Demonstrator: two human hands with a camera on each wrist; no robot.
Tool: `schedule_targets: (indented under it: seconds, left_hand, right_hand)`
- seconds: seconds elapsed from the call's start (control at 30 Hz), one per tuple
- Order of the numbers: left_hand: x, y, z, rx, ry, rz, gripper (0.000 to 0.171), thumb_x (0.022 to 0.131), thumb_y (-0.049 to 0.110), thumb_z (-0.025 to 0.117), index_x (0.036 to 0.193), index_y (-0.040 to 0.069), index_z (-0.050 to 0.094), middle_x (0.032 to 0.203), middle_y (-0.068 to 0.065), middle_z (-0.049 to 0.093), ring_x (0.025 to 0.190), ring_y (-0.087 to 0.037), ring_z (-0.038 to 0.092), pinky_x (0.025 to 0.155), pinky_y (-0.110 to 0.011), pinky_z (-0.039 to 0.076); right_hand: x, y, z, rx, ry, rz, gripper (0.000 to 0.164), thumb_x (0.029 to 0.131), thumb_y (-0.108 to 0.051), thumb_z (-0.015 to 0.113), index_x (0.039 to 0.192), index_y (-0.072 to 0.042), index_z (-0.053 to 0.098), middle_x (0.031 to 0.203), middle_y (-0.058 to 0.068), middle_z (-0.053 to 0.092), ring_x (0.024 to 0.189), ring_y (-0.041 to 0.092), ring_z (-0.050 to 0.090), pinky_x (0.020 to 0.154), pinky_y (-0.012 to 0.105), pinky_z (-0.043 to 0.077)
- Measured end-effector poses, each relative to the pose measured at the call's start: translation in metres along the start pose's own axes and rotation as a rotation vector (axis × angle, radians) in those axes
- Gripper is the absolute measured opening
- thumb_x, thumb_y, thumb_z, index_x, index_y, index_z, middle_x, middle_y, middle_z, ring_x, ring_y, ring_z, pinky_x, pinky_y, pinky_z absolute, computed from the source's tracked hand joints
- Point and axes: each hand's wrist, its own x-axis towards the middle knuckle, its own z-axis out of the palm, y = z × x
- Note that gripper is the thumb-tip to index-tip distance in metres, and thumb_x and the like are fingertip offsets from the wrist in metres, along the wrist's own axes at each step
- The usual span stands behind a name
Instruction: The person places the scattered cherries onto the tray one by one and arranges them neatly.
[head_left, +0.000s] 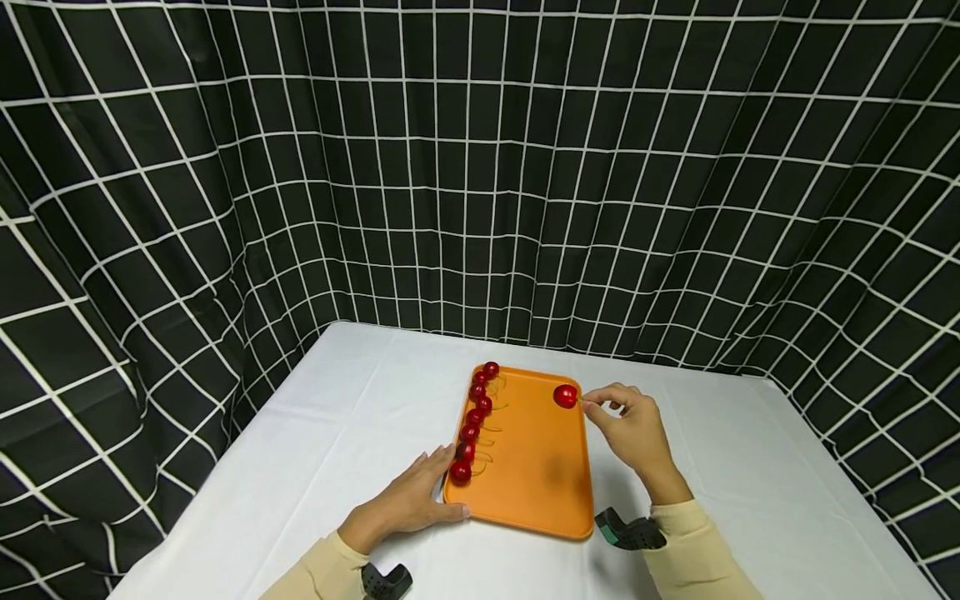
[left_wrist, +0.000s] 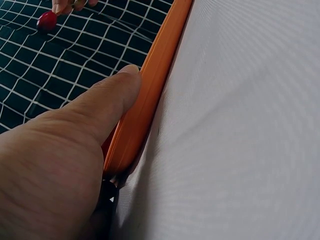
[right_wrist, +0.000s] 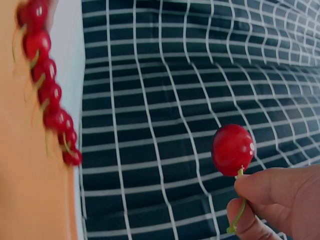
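My right hand (head_left: 633, 429) pinches a red cherry (right_wrist: 233, 150) by its green stem (right_wrist: 239, 212), between thumb and fingertips. The fruit hangs over the far right part of an orange tray (head_left: 532, 450), and a dark shadow falls on the tray. Along the tray's left edge runs a row of several red cherries (head_left: 475, 417), their stems pointing right. At the near left corner, my left hand (head_left: 412, 500) rests against the tray with fairly straight fingers along the left side. Its thumb (left_wrist: 112, 95) touches the near rim.
A white cloth (head_left: 315, 450) covers the table under the tray. Black curtains with a white grid (head_left: 510, 183) stand behind the table and at both sides. Each wrist wears a dark strapped device, such as the one (head_left: 630, 531) at the right sleeve.
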Motion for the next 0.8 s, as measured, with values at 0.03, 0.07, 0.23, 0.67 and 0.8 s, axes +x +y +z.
schedule_targets:
  seconds: [0.03, 0.07, 0.23, 0.67, 0.8]
  left_hand:
    - [0.0, 0.0, 0.0, 0.002, -0.001, 0.002, 0.105, 0.078, 0.062, 0.069, 0.154, 0.007, 0.021, 0.156, -0.012, 0.023, 0.143, -0.029, 0.016, 0.116, -0.048, 0.008]
    - [0.0, 0.0, 0.0, 0.003, -0.002, 0.004, 0.105, 0.078, 0.062, 0.069, 0.154, 0.007, 0.021, 0.156, -0.012, 0.023, 0.143, -0.029, 0.017, 0.116, -0.047, 0.008]
    - [0.001, 0.0, -0.001, 0.019, -0.006, 0.008, 0.106, 0.078, 0.064, 0.068, 0.153, 0.005, 0.022, 0.156, -0.011, 0.024, 0.143, -0.027, 0.018, 0.116, -0.046, 0.009]
    - [0.001, -0.001, -0.001, 0.01, -0.011, -0.008, 0.107, 0.077, 0.064, 0.069, 0.154, 0.008, 0.022, 0.156, -0.011, 0.024, 0.142, -0.03, 0.018, 0.115, -0.048, 0.012]
    - [0.0, -0.001, -0.002, 0.01, -0.006, -0.006, 0.107, 0.077, 0.064, 0.07, 0.154, 0.006, 0.023, 0.156, -0.011, 0.024, 0.142, -0.029, 0.018, 0.116, -0.047, 0.011]
  right_hand:
    - [-0.002, -0.003, 0.004, 0.006, -0.007, -0.006, 0.007, 0.081, -0.001, 0.076, 0.08, -0.008, 0.076, 0.074, -0.005, 0.067, 0.075, 0.019, 0.051, 0.067, 0.033, 0.037]
    - [-0.004, -0.006, 0.008, 0.015, -0.02, -0.006, 0.007, 0.081, -0.001, 0.076, 0.08, -0.008, 0.076, 0.074, -0.006, 0.067, 0.076, 0.02, 0.051, 0.067, 0.033, 0.038]
    - [-0.011, -0.015, 0.028, 0.055, -0.065, 0.005, 0.008, 0.081, -0.001, 0.077, 0.08, -0.009, 0.076, 0.074, -0.008, 0.066, 0.076, 0.021, 0.049, 0.067, 0.037, 0.039]
    - [-0.034, -0.028, 0.073, 0.131, -0.158, -0.003, 0.009, 0.08, 0.0, 0.077, 0.08, -0.009, 0.075, 0.077, -0.015, 0.064, 0.078, 0.023, 0.049, 0.068, 0.039, 0.039]
    - [-0.044, -0.032, 0.088, 0.113, -0.176, 0.0, 0.012, 0.08, -0.001, 0.077, 0.078, -0.012, 0.074, 0.076, -0.017, 0.063, 0.076, 0.02, 0.049, 0.077, 0.04, 0.041]
